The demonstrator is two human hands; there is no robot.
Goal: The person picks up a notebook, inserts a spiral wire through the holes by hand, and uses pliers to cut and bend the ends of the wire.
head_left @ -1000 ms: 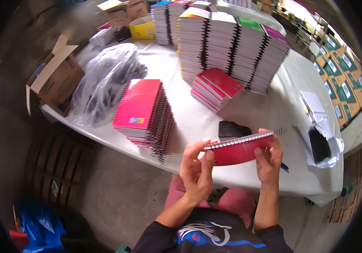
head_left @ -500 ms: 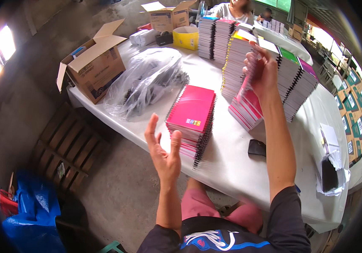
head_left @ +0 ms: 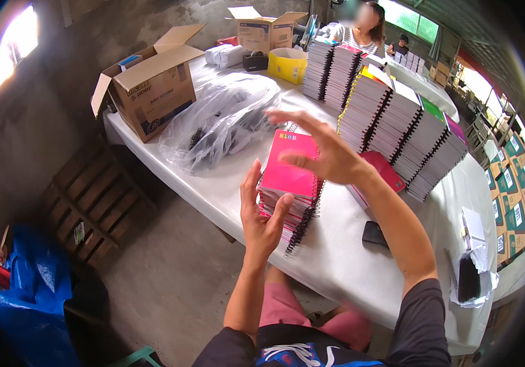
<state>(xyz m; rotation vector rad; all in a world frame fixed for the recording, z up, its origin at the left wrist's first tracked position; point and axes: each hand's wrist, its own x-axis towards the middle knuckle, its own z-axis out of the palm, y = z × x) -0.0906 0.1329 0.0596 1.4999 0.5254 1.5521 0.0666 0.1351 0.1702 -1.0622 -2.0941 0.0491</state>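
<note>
A stack of pink spiral-bound notebooks (head_left: 290, 168) stands near the table's front edge, black coils showing on its right side. My left hand (head_left: 263, 217) is open against the near left side of the stack, thumb apart from the fingers. Just above the top notebook, my right hand (head_left: 330, 156) is open with its fingers spread, and it hides part of the cover. Behind my right forearm lies a lower pile of pink notebooks (head_left: 382, 171), partly hidden. A small dark pouch-like item (head_left: 375, 235) rests beside that forearm.
Tall notebook stacks (head_left: 406, 125) line the table's far right. A clear plastic bag (head_left: 222, 122) with dark contents lies left of the pink stack. An open carton (head_left: 152, 92) stands at the left edge. A person (head_left: 365, 33) is across the table. A wooden pallet (head_left: 100, 202) stands below left.
My right hand has come left from the tall stacks to above the pink stack. My left hand has moved up against its side. The top cover's logo, at the near end before, is now at the far end.
</note>
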